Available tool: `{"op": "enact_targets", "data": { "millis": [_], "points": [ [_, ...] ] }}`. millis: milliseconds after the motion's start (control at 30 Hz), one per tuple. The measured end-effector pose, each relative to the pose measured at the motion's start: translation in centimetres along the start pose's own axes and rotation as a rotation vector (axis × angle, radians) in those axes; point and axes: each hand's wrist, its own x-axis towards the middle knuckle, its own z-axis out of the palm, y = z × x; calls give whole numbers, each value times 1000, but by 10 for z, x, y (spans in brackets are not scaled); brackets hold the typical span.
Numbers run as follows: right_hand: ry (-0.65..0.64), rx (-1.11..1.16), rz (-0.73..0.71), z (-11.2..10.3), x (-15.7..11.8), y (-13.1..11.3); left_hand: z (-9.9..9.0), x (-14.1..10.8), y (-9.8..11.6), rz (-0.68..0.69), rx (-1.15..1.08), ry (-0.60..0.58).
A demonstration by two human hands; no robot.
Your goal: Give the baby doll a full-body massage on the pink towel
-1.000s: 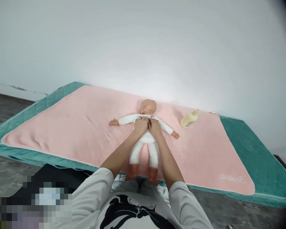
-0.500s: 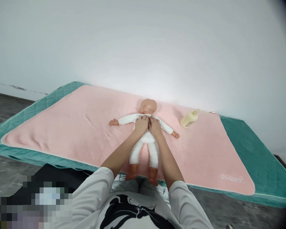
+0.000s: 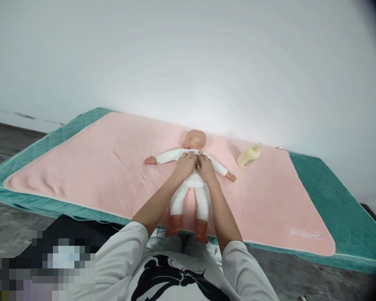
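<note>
A baby doll in white clothes lies on a pink mat, its head toward the wall, face turned away from view, arms spread and feet at the near edge. My left hand rests on the left side of its upper back, fingers bent slightly apart. Beside it, my right hand lies on the right side of the same back, fingers likewise spread. Both hands press on the cloth and grip nothing. Between them some dark detail shows, too small to make out.
The pink mat covers a green padded bed against a white wall. A pale yellow pump bottle lies tilted on the mat, right of the doll. Below left, a dark surface is partly pixelated.
Both my hands have shifted very slightly on the doll's back, and my left forearm sits a little further left. The doll's left-side arm has moved marginally. The bottle stays in place.
</note>
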Motion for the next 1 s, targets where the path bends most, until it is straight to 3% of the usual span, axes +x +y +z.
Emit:
{"op": "enact_targets", "data": {
  "millis": [167,333,733,1000],
  "points": [
    [66,10,-23,-14,-43,-7,-12,-39,24,45,61,-49],
    [13,-24,-63,-11,-72,-15,-13,-64,37,41,94,-145],
    [-30,-137,12,4,-72,-18,-16,-60,34,23,91,-250],
    [13,-55,-58,-1,-62,-14,-9,-53,21,25,74,-145]
  ]
}}
